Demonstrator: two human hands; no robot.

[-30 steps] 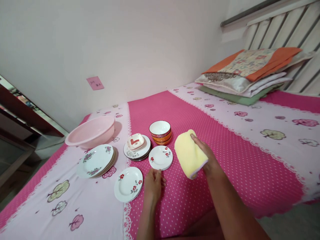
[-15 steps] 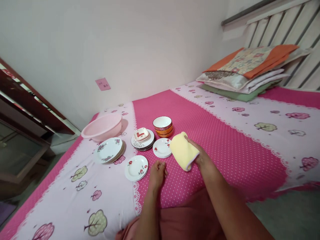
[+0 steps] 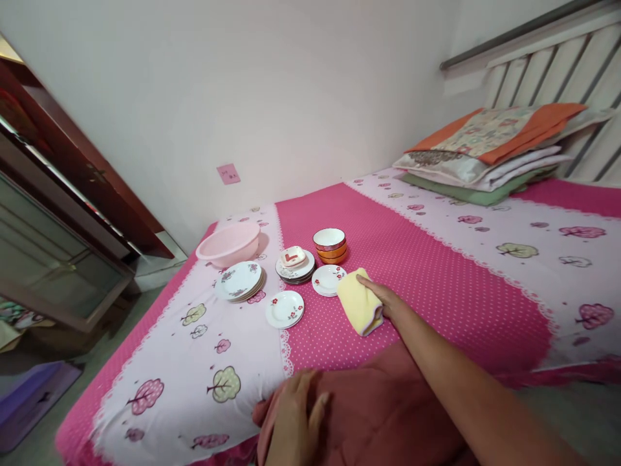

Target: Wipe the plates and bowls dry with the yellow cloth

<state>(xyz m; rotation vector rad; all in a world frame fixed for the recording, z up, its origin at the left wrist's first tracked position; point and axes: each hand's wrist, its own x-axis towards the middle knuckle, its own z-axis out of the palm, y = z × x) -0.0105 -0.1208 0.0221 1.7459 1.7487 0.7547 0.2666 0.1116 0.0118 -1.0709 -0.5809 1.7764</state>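
Note:
My right hand (image 3: 381,298) grips a folded yellow cloth (image 3: 359,302) by its right side, just above the pink dotted bedspread. My left hand (image 3: 299,411) rests on the reddish-brown clothing over my lap, its fingers apart and nothing in them. Left of the cloth sits a small stack of white plates with red flowers (image 3: 327,280). Nearer to me is another small flowered plate stack (image 3: 285,309). Behind them stand stacked orange bowls (image 3: 330,241) and dark-rimmed plates (image 3: 297,268) with a small square dish (image 3: 292,257) on top.
A pink basin (image 3: 229,244) stands near the wall at the left, with larger flowered plates (image 3: 239,281) in front of it. Folded bedding and pillows (image 3: 485,155) lie by the headboard at the right. The bed's left edge drops to the floor.
My left hand has drawn back from beside the plates onto my lap, and its fingers have opened. The cloth stays in my right hand. The view has turned left.

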